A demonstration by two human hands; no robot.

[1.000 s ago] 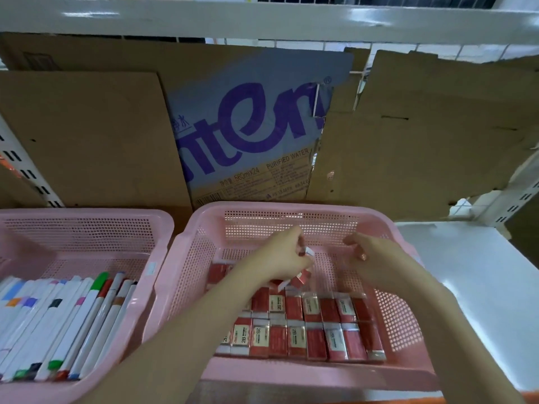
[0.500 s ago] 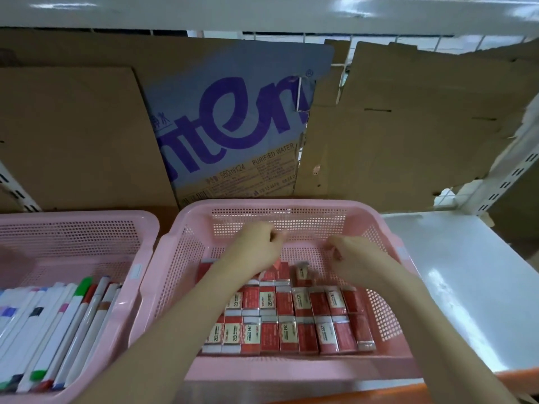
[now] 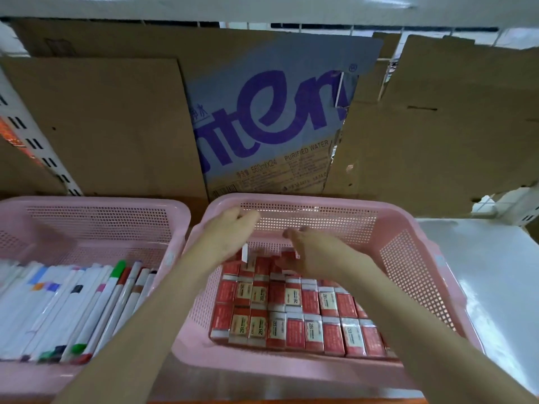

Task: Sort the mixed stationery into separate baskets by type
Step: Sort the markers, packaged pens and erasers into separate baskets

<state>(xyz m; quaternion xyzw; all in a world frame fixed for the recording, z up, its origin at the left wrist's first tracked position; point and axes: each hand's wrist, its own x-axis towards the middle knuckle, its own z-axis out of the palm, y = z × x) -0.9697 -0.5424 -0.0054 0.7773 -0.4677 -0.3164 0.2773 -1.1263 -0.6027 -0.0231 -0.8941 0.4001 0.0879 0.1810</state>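
Red-wrapped erasers (image 3: 294, 319) lie packed in rows in the right pink basket (image 3: 408, 258). Both hands hover over the basket's back rows. My left hand (image 3: 230, 237) has its fingers curled near the back wall. An eraser with a white end (image 3: 244, 252) stands upright just under its thumb side, and blur hides whether the hand holds it. My right hand (image 3: 318, 255) curls down onto the back row and pinches a red eraser (image 3: 287, 255) at its fingertips.
The left pink basket (image 3: 96, 211) holds several white markers (image 3: 87, 304) with coloured caps, laid side by side. Flattened cardboard (image 3: 277, 118) lines the back of the shelf. White shelf surface (image 3: 490, 272) lies right of the eraser basket, under an upper shelf edge.
The left hand set down the tilted eraser it held, then rose towards the back wall. The right hand shifted left onto the back row. The view swung slightly.
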